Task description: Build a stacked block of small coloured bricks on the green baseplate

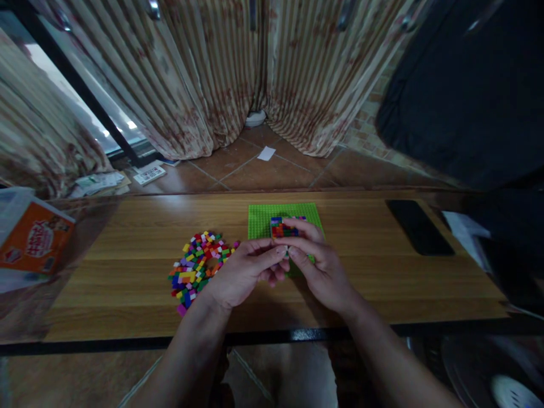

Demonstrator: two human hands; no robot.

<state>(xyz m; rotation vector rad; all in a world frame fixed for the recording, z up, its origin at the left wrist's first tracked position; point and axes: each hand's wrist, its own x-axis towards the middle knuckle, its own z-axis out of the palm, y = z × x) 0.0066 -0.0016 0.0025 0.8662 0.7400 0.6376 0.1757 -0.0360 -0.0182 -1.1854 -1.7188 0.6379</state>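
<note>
Over the near part of a green studded baseplate (259, 218), my left hand (249, 269) and my right hand (321, 266) meet at the fingertips. Both pinch a tiny pale toy brick (287, 251), mostly covered by the thumbs and fingers. Behind the fingers, a block of multicoloured bricks (278, 228) sits on the baseplate, with my right hand's fingers hiding part of it. Left of my left hand lies a loose pile of small coloured bricks (191, 272), partly behind my forearm.
The wooden table (136, 243) has a dark front edge. A black phone (419, 226) lies at the right. An orange-labelled plastic tub (36, 238) stands at the far left. Curtains (204, 85) hang behind, and a dark cloth-like shape (467, 96) fills the upper right.
</note>
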